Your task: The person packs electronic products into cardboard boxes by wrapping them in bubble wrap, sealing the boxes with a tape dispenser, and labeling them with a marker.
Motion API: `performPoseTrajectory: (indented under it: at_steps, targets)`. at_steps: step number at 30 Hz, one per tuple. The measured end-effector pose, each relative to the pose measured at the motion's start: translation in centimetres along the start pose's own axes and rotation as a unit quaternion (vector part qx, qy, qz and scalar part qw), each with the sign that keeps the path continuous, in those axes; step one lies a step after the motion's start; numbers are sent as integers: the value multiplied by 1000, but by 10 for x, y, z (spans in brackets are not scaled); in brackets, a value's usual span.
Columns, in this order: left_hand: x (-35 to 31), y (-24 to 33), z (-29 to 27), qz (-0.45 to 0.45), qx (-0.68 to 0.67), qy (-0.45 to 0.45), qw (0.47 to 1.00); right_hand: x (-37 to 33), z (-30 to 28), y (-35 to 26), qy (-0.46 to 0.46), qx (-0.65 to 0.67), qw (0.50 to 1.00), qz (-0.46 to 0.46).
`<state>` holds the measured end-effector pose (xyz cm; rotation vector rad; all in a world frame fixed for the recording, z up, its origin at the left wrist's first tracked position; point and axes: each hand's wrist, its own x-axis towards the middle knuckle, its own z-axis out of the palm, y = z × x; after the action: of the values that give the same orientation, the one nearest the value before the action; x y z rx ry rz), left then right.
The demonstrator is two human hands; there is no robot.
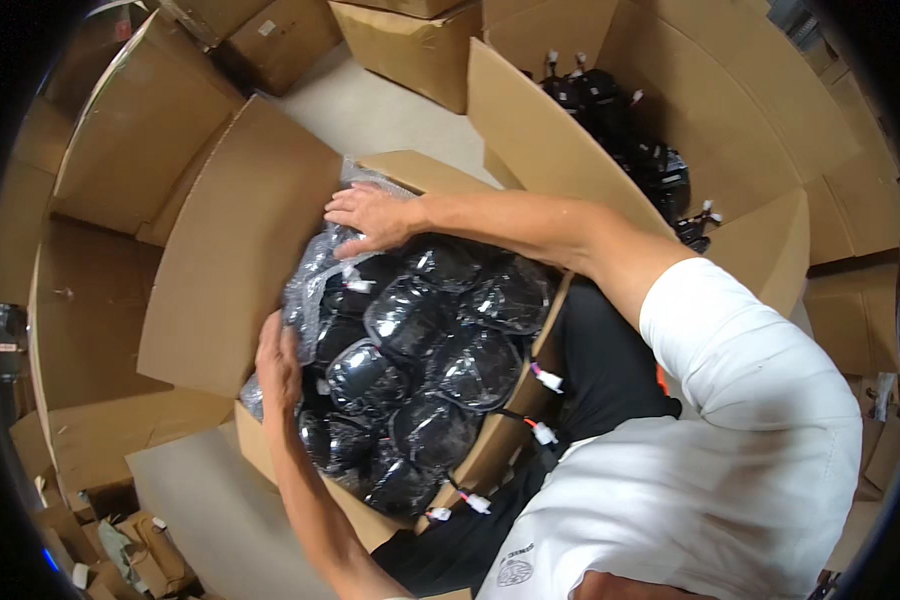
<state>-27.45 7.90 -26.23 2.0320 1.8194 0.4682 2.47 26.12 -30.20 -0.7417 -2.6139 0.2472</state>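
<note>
An open cardboard box (245, 430) stands before me, filled with several rounded black parts (405, 315) in shiny clear plastic. Clear bubble wrap (310, 285) lines its far and left sides and partly covers the parts. My right hand (375, 215) lies on the bubble wrap at the far side, fingers spread and holding nothing. At the left side, my left hand (280, 365) rests against the wrap's edge with its fingers stretched out; part of them is turned from view. White connectors (543, 433) on short cables hang over the box's near right edge.
Another large open box (560, 130) at the far right holds more black parts (610, 115) with white connectors. A raised flap (235, 250) stands left of the near box. Closed cartons (410, 55) stand at the back. Cardboard scraps (145, 550) lie at the lower left.
</note>
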Motion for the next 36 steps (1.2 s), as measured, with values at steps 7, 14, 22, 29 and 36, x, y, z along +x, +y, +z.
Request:
performPoseTrajectory:
  at_steps: [7,14,22,29,36]
  targets:
    - [-50,59,-12,-13,63,71,995,1,-25,-4,-115,25,992,55]
    - [-155,208,15,148,17,16,989,-70,-36,-31,-124,67,989,-34]
    - [-150,218,40,216,13,6,976,-131,-138,-104,-216,156,964,-25]
    - [-115,222,72,280,132,-90,947,-221,-177,-154,-405,161,900,-1]
    - [-122,195,71,272,136,18,952,-231,-150,-186,-291,52,954,-52]
